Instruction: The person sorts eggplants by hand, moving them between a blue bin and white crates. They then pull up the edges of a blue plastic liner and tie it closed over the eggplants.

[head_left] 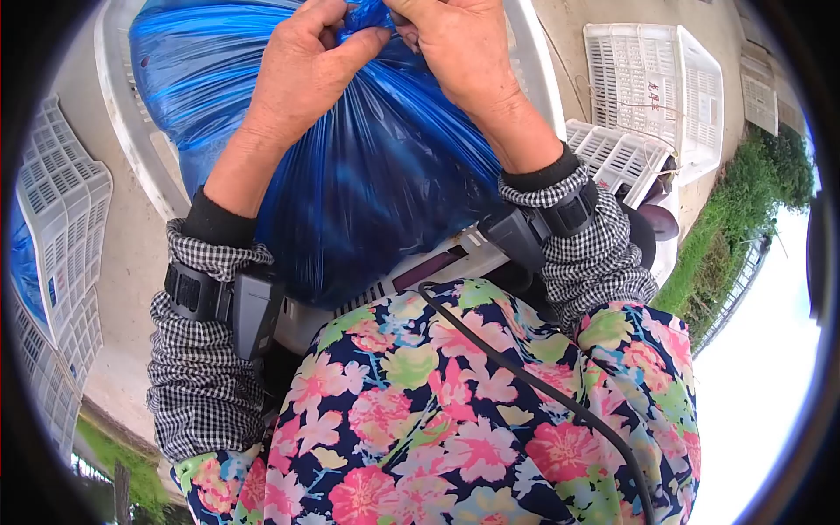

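Note:
A large blue plastic bag [350, 192], bulging and full, sits in a white plastic basket [122, 114]. Its gathered neck is at the top edge of the view. My left hand [306, 66] pinches the twisted neck from the left, thumb pointing right. From the right, my right hand [459, 52] grips the same neck, its fingers partly cut off by the frame's top edge. The two hands are close together. What the bag holds cannot be made out through the plastic.
White slatted crates [634, 87] stand on the concrete at the right, a lower one [612, 153] beside the basket. More crates [66, 201] are at the left, one with blue plastic inside. A black cable [525, 372] crosses my floral apron.

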`<state>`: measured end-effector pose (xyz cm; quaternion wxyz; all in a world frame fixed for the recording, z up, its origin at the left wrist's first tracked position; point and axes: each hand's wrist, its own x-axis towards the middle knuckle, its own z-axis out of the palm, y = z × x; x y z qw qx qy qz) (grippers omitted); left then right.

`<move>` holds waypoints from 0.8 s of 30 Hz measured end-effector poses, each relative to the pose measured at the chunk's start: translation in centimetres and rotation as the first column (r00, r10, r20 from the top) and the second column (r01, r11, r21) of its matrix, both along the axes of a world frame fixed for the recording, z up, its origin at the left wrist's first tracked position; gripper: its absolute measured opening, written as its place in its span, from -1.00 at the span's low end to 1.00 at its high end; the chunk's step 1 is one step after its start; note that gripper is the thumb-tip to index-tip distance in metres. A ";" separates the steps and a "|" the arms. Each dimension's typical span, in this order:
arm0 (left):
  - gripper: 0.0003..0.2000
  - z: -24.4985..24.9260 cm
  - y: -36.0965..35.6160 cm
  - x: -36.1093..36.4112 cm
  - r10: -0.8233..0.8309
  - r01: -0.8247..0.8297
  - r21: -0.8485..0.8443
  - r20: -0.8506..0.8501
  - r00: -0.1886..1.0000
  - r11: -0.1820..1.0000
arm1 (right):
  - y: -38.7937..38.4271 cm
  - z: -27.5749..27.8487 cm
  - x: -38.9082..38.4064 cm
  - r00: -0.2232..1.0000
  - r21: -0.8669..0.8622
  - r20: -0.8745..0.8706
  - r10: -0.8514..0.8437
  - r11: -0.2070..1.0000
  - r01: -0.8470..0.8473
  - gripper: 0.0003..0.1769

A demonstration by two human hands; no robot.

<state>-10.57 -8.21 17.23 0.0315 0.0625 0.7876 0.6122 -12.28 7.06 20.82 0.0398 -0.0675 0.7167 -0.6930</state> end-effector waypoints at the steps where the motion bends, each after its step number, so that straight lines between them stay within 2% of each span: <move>1: -0.79 -2.1 -1.1 -0.4 -0.054 0.060 -0.081 0.077 0.996 0.995 | -0.5 1.0 0.7 0.999 -0.091 0.007 0.039 0.995 -0.038 -0.90; 2: -0.83 -3.3 -1.8 -0.5 -0.098 0.123 -0.162 0.151 0.984 0.979 | -0.9 1.6 1.1 0.997 -0.186 0.004 0.079 0.980 -0.077 -0.90; 3: -0.83 -2.9 -1.2 -0.1 -0.094 0.120 -0.182 0.146 0.985 0.976 | -0.8 1.7 1.2 0.997 -0.204 -0.004 0.080 0.976 -0.079 -0.90; 5: -0.83 -0.8 0.4 0.4 -0.064 0.071 0.091 -0.079 0.995 0.993 | -0.8 1.4 0.9 0.979 0.088 -0.147 0.141 0.988 -0.129 -0.92; 7: -0.85 -2.6 0.0 -0.3 -0.035 0.032 -0.026 -0.109 0.993 0.999 | -1.6 0.9 0.4 0.992 0.051 -0.124 0.013 0.999 -0.007 -0.88; 9: -0.80 -3.6 0.4 -0.7 0.005 0.011 0.122 -0.128 0.992 0.992 | -2.2 1.6 0.6 0.995 0.030 -0.085 0.053 0.998 -0.050 -0.88; 11: -0.73 -4.1 -0.6 -1.0 -0.036 0.033 -0.033 -0.084 0.996 0.999 | -2.3 1.3 0.5 0.997 0.046 -0.025 0.074 0.996 -0.073 -0.88; 12: -0.73 -4.4 -0.4 -0.7 -0.030 -0.004 -0.245 -0.132 0.991 0.970 | -2.0 0.3 0.2 0.996 0.012 0.072 0.046 0.999 -0.047 -0.87; 13: -0.73 -4.4 -0.3 -0.8 -0.032 -0.057 -0.438 -0.194 0.980 0.897 | -1.7 -0.7 -0.7 0.997 0.010 0.051 0.058 0.998 -0.058 -0.87; 14: -0.64 -3.7 -0.3 -1.0 -0.035 0.002 -0.493 -0.058 0.998 0.870 | -1.3 -1.8 -1.5 0.992 0.082 0.119 0.051 0.995 -0.061 -0.86; 15: -0.64 -4.2 -0.7 -1.5 -0.037 -0.002 -0.498 -0.069 0.997 0.867 | -0.8 -2.5 -2.4 0.982 0.145 0.185 0.035 0.987 -0.062 -0.84; 17: -0.62 -6.1 -1.7 -2.5 -0.018 0.034 -0.363 0.047 0.999 0.931 | 0.8 -3.6 -4.0 0.972 0.347 0.223 -0.070 0.938 -0.012 -0.82; 18: -0.58 -5.7 -2.1 -2.7 0.028 -0.002 -0.164 0.155 0.987 0.986 | 2.0 -4.2 -4.6 0.970 0.386 0.174 -0.168 0.918 0.090 -0.80; 19: -0.58 -5.6 -2.6 -3.5 0.030 -0.005 -0.182 0.135 0.990 0.983 | 2.5 -3.8 -5.1 0.964 0.422 0.080 -0.253 0.885 0.197 -0.80; 21: -0.53 -5.8 -3.3 -4.2 0.238 -0.220 -0.119 0.160 0.958 0.968 | 2.6 -2.5 -4.5 0.976 0.396 -0.055 -0.211 0.893 0.215 -0.81; 22: -0.58 -4.1 -3.4 -4.3 0.291 -0.322 0.060 0.300 0.909 0.945 | 1.4 -1.5 -3.3 0.997 0.335 -0.026 -0.068 0.939 0.072 -0.82; 23: -0.58 -2.9 -3.5 -4.7 0.287 -0.317 0.054 0.299 0.910 0.947 | -0.3 -0.4 -2.0 0.997 0.271 -0.012 0.073 0.960 -0.067 -0.83; 24: -0.63 -2.1 -3.3 -4.9 0.285 -0.417 0.201 0.473 0.834 0.886 | -1.3 0.2 0.0 0.971 0.250 0.102 0.214 0.940 -0.233 -0.83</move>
